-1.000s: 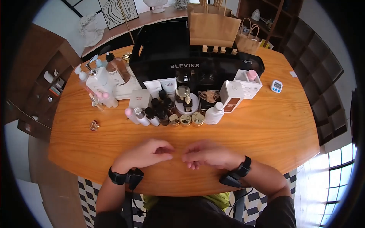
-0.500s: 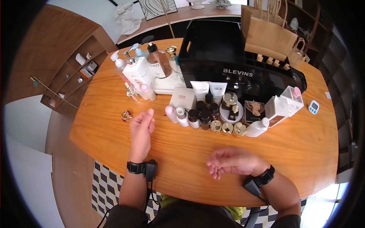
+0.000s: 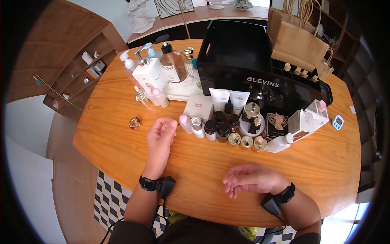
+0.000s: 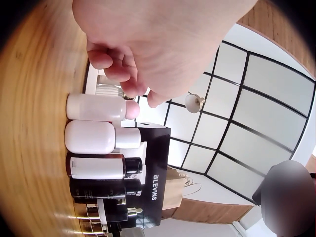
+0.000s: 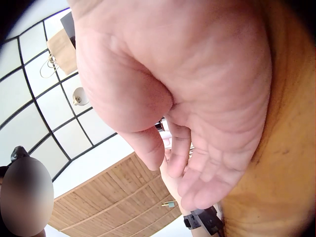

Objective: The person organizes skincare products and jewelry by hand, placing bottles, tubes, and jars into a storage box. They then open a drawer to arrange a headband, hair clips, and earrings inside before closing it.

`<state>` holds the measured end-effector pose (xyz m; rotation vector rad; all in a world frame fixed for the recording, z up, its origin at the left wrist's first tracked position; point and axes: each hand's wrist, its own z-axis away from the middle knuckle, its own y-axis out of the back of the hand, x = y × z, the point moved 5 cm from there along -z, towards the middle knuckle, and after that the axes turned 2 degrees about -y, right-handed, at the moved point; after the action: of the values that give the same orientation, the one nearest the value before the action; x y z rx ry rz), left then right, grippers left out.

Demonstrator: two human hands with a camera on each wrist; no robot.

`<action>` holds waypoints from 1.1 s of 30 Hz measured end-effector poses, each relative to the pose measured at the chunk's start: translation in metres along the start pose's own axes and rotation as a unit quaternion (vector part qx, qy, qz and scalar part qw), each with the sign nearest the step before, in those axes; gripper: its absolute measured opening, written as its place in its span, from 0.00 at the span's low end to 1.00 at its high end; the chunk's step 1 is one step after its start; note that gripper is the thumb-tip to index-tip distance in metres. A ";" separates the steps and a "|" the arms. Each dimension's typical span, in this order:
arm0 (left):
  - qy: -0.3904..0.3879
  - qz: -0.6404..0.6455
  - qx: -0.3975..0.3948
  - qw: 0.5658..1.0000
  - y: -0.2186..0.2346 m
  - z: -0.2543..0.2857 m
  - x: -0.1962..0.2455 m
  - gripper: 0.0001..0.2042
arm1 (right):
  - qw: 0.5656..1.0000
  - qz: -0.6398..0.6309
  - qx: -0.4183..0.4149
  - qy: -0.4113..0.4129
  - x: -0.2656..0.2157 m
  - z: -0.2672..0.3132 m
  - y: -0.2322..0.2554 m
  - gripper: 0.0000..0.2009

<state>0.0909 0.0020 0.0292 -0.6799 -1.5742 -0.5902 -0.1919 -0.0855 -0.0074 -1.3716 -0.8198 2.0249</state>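
Note:
My left hand [image 3: 161, 136] is over the table just left of a pink-capped bottle [image 3: 185, 123], its fingers loosely bent and holding nothing. In the left wrist view that pink-capped bottle [image 4: 96, 106] stands below the fingertips, beside a white bottle with a silver cap [image 4: 91, 138]. Nearer the front edge, my right hand [image 3: 254, 179] rests low over the wood with relaxed fingers and nothing in them. The right wrist view shows its bare palm [image 5: 212, 89]. A red and gold ornament [image 3: 135, 123] lies to the left of my left hand.
Dark-capped bottles [image 3: 223, 132], gold-lidded jars [image 3: 246, 142] and white tubes [image 3: 219, 99] crowd before a black BLEVINS box [image 3: 243, 61]. Pump bottles [image 3: 151, 75] stand at the back left on a white tray [image 3: 178, 90]. A small timer [image 3: 337, 122] lies far right; paper bags [image 3: 298, 49] stand behind.
My left hand has moved forward and left from the table's front middle, then slightly right toward the pink-capped bottle. The head view has turned left. My right hand stays near the front.

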 end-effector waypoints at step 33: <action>-0.011 -0.086 -0.056 0.995 -0.007 -0.002 -0.019 0.19 | 0.999 -0.006 -0.023 0.026 0.009 -0.007 0.003 0.16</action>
<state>0.0879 -0.0060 0.0104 -0.6405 -1.6405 -0.8059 -0.1889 -0.0797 -0.0172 -1.4339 -0.8541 1.9649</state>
